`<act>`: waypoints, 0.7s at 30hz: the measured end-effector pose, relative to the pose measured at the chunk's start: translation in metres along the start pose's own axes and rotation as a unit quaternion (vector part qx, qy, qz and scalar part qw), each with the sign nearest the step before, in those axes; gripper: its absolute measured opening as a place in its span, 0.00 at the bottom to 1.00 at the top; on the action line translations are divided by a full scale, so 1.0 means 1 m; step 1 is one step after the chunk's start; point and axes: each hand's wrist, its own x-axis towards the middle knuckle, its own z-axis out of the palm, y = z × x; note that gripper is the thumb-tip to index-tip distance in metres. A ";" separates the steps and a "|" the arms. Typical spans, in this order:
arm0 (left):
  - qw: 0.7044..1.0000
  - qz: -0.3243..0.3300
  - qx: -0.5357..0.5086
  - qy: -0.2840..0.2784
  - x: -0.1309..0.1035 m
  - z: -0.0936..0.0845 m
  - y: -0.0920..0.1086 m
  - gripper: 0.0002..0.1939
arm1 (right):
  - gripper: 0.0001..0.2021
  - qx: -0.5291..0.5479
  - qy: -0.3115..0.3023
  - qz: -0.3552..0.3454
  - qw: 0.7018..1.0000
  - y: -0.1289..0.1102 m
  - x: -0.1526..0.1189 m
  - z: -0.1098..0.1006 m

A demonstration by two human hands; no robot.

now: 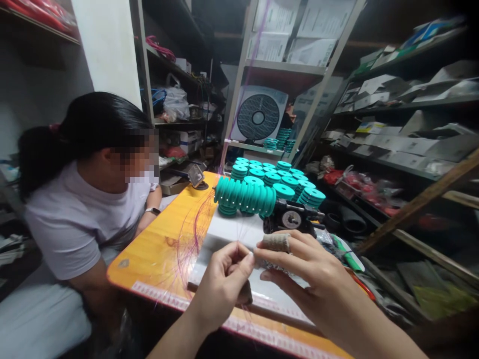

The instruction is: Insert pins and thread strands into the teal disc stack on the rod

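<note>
Left hand (223, 285) pinched fine thread (238, 240); right hand (316, 267): could not tell grip. Teal spool row (245, 196) lay beyond both; black device (290, 218) stood before stacked discs (283, 191).

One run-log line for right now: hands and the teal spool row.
left hand: fingertips pinched | right hand: open, beside left hand | teal spool row: on its side, beyond hands, beside black device
</note>
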 end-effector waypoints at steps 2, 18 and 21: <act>0.999 -0.003 -0.037 -0.009 0.000 0.001 0.003 0.14 | 0.11 0.042 0.018 0.006 0.999 0.001 -0.001 0.001; 0.994 0.041 -0.105 -0.010 0.015 -0.005 -0.003 0.13 | 0.13 0.142 0.088 0.003 0.986 0.013 0.011 0.014; 0.990 0.032 -0.139 -0.016 0.018 -0.005 -0.002 0.13 | 0.15 0.184 0.063 0.010 0.981 0.018 0.012 0.015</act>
